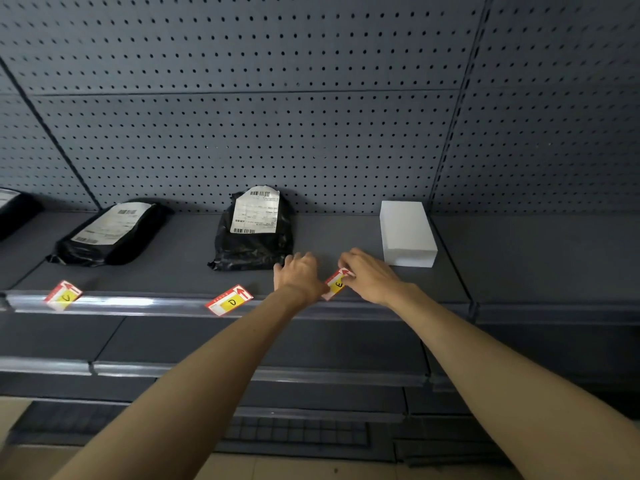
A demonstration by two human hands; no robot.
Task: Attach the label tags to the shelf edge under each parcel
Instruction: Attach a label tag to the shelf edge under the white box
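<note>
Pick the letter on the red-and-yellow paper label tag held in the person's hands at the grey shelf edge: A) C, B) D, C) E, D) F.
C: the red-and-yellow paper label tag pinched by the right hand, beside the left hand, shows a handwritten E on its yellow patch; the tags marked C and D already sit on the grey shelf edge to the left.
</note>
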